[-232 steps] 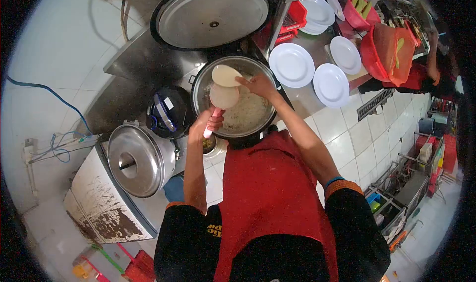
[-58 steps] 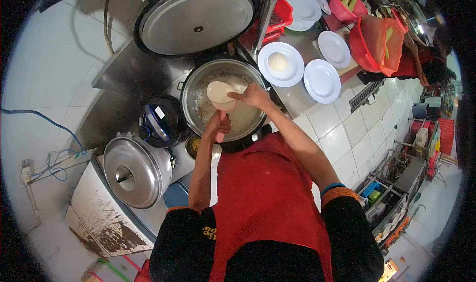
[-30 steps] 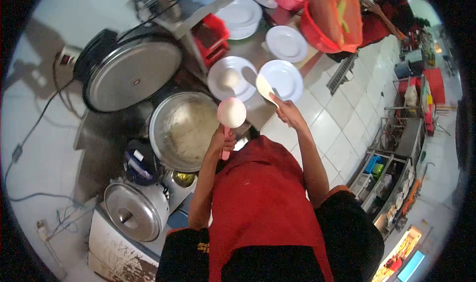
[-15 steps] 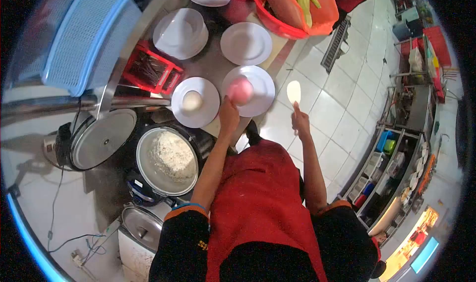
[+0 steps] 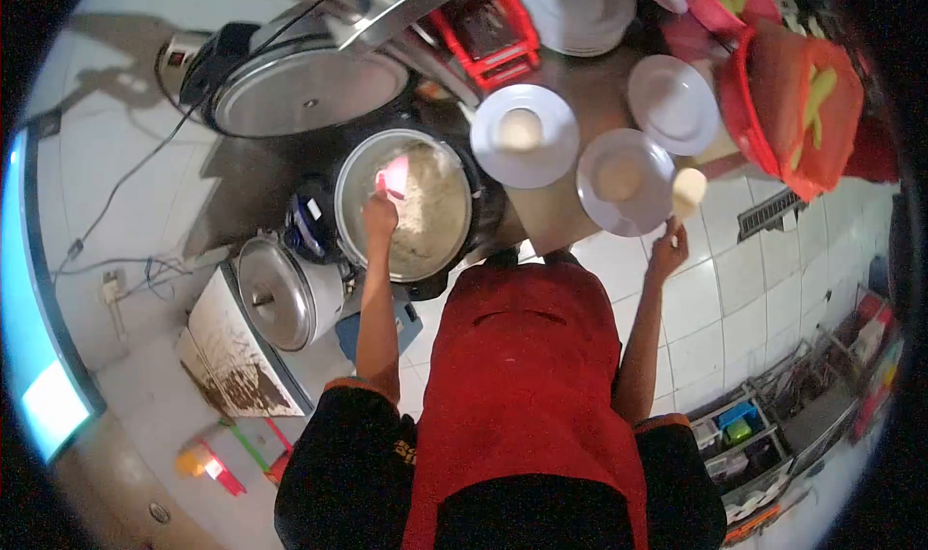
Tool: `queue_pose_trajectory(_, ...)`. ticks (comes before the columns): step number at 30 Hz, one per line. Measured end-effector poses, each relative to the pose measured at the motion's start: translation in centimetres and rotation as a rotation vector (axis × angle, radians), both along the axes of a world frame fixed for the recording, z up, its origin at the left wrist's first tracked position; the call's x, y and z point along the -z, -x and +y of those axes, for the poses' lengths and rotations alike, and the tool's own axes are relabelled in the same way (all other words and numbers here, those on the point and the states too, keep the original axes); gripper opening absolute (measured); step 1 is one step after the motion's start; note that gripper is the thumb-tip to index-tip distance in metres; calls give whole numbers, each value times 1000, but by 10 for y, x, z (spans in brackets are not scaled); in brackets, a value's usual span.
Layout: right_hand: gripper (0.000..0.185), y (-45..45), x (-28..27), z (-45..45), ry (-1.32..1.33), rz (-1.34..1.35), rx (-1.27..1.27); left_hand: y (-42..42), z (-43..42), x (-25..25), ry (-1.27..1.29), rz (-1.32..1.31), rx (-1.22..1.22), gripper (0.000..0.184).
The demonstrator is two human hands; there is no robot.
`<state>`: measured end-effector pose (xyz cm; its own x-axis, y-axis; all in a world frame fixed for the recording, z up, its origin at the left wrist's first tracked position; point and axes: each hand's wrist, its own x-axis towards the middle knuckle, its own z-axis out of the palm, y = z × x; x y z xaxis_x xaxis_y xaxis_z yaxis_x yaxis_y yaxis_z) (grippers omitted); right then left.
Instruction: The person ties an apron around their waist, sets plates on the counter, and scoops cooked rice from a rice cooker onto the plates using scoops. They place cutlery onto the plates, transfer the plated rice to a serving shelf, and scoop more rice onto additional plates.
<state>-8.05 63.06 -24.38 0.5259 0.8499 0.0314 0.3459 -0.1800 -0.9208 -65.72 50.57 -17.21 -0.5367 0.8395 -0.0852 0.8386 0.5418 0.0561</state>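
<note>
My left hand (image 5: 381,217) is closed on the handle of a small pink cup (image 5: 392,177) inside the large rice cooker pot (image 5: 342,202). White rice (image 5: 425,207) lies in the pot, and the cup is at its left part. My right hand (image 5: 669,252) grips a pale rice paddle (image 5: 688,192), blade up, beside the right edge of a white plate (image 5: 633,223). That plate carries a round mound of rice (image 5: 619,178). Another white plate (image 5: 493,154), nearer the pot, holds a second rice mound (image 5: 521,130).
An open cooker lid (image 5: 309,91) stands behind the pot. A stack of plates (image 5: 580,9), a red basket (image 5: 488,38) and another plate (image 5: 674,105) are farther back. A red tub (image 5: 739,96) with an orange bag sits at right. A lidded steel pot (image 5: 275,294) is at left.
My left hand has carried the pink cup from the right plate into the rice pot, leaving a rice mound there. My right hand with the paddle is now close to that plate. The view has turned left.
</note>
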Motion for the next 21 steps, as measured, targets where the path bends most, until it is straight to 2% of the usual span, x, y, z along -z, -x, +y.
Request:
queue_pose_trajectory(1,29,9,-26,0,19,178,21,7,-2,9,-15,-2,-18,35)
queue_pose_trajectory(3,30,20,-60,-2,64,208,14,17,0,27,-31,-28,-29,31)
queue_pose_trajectory(5,30,18,-67,-8,110,209,37,16,7,37,215,108,229,27)
queue_pose_trajectory(6,30,17,-69,-10,116,159,-13,12,9,43,216,89,240,27)
queue_pose_trajectory(7,29,15,-70,-14,125,107,-61,-6,23,23,321,75,146,25)
queue_pose_trajectory(9,29,21,-85,-29,97,148,-81,-6,19,52,503,130,146,22)
queue_pose_trajectory(12,27,40,-106,-53,91,206,-65,17,9,89,468,84,236,23)
queue_pose_trajectory(13,25,47,-113,-63,186,235,-52,25,10,98,495,86,281,28)
queue_pose_trajectory(14,23,57,-119,-69,281,267,-41,29,11,95,492,82,284,28)
queue_pose_trajectory(16,27,75,-114,-85,261,235,-23,36,4,88,532,139,457,29)
queue_pose_trajectory(17,27,83,-117,-91,269,238,-37,43,-2,105,529,137,461,29)
queue_pose_trajectory(19,26,102,-122,-105,298,248,-30,56,-16,153,538,164,663,38)
queue_pose_trajectory(21,25,115,-125,-115,331,272,-16,28,-14,138,607,115,698,32)
